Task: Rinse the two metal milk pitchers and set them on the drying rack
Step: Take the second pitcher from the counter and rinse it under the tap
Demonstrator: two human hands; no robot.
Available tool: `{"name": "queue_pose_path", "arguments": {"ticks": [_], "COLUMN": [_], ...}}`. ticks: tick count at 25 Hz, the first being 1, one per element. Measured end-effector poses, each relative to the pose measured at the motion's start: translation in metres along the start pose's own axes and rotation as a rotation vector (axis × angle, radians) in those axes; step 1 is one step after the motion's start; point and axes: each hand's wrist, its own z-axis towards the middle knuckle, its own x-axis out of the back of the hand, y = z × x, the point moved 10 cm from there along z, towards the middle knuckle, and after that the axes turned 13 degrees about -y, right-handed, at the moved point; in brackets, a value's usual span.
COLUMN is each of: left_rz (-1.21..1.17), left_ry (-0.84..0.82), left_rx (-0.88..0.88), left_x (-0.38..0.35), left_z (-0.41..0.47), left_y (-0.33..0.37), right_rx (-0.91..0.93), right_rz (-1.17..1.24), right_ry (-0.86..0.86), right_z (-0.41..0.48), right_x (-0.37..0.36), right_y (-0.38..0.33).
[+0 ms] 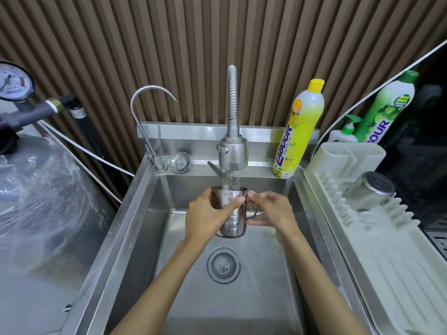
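A: What have you got in your hands?

B: Your left hand (205, 213) is wrapped around the pitcher (232, 213), thumb across its front. Your right hand (273, 209) grips the handle on the pitcher's 3 o'clock side, thumb pressed at the rim. Both are closed on it.

A: And where is the pitcher?

B: Upright, held above the sink (135, 213) floor, mouth under the spray tap (233, 151). Water runs from the tap into it. Measuring marks show on its wall, too blurred to read.

A: The other one?

B: At 3 o'clock of your hands, a second pitcher (370, 192) lies upended among the prongs of the rack (387, 250), base toward you.

A: What else is near?

B: The drain (223, 264) sits at 6 o'clock of the pitcher. At 11 o'clock a strainer (180, 162) leans on the back ledge, beside a thin gooseneck tap (145, 122). At 1 o'clock a yellow bottle (298, 131) reads "LABOUR". Behind the rack stand a green bottle (387, 110), its label partly hidden, showing "BOUR", and a white pump bottle (346, 134). Far off at 10 o'clock is a pressure gauge (14, 83), its dial lettering unreadable.
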Motion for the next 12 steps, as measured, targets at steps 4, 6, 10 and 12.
{"name": "queue_pose_path", "arguments": {"ticks": [4,6,10,12], "left_rz": [-0.508,-0.805,-0.587,-0.267], "left_ry": [-0.357,-0.429,-0.164,-0.038], "left_rx": [0.076,0.067,-0.117,-0.185], "left_x": [-0.047,-0.058,-0.017,0.005], "left_z": [0.01,0.011,0.016,0.009], "left_y": [-0.016,-0.01,0.004,0.019], "right_rx": [0.173,0.316,0.36,0.276], "right_rz": [-0.463,-0.52,0.218,0.528], "right_ry": [0.23,0.289,0.018,-0.123], "right_z": [-0.013,-0.022,-0.005,0.006], "right_x": [0.018,0.009,-0.017,-0.036], "right_y": [-0.047,-0.056,-0.017,0.006]}}
